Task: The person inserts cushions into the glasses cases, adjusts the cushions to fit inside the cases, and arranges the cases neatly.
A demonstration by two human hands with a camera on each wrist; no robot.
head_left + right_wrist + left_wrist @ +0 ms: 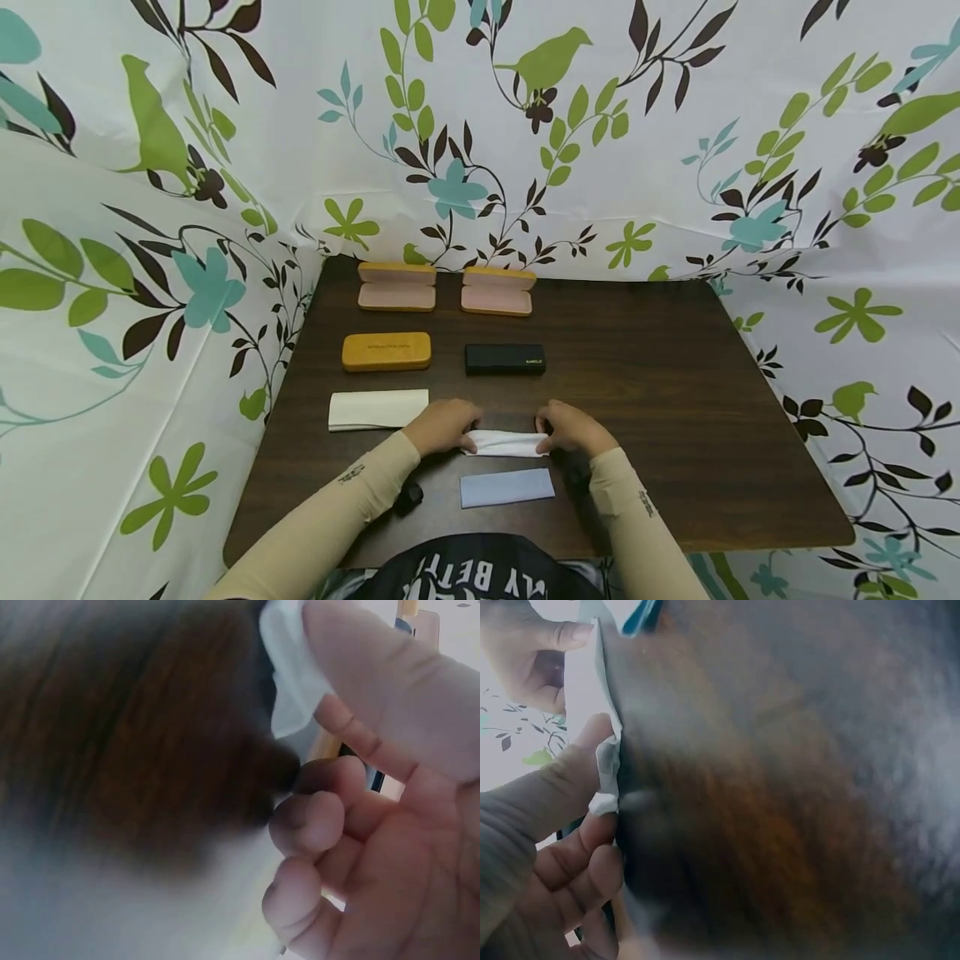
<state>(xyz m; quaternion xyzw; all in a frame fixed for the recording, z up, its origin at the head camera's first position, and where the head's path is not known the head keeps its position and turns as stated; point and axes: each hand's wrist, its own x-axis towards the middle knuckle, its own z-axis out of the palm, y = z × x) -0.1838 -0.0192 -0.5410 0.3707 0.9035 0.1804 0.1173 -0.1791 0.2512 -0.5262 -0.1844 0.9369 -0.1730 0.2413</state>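
Observation:
A folded white cloth [506, 443] lies low over the table in front of the person, stretched between both hands. The left hand [444, 426] pinches its left end between thumb and fingers; in the left wrist view the cloth [585, 690] shows a crumpled edge at that thumb. At the opposite end the right hand [576, 430] pinches the cloth, whose corner [294, 705] hangs beside the thumb in the right wrist view. Nearer the person is a flat light-blue cloth [507, 487]. A folded cream cloth [371, 410] lies just beyond the left hand.
Behind the hands are a closed yellow case [386, 352] and a closed black case [506, 359]. Two open cases, the left one [397, 297] and the right one [496, 300], stand at the far edge of the brown table [660, 400]. Patterned fabric [480, 125] hangs behind.

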